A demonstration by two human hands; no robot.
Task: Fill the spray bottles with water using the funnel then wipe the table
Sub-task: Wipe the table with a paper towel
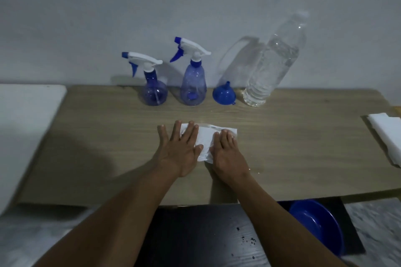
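— Where are your hands?
— Your left hand (180, 151) and right hand (226, 154) lie flat, fingers straight, pressing the tissue (205, 138) onto the table (97, 136); neither grips anything
— And the bottles?
— By the wall: round sprayer (154, 91), tall sprayer (193, 84), both capped, then the funnel (224, 94), spout up, beside the water bottle (271, 65)

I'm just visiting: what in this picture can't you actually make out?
Head view only.
1. Tabletop under the paper towel: covered by it, the left hand and the right hand.
2. White paper stack: cut off by the right edge.
3. Blue bowl: partly behind the table edge and right forearm.
4. Water level in the round spray bottle and the tall spray bottle: dim light, blue tint.
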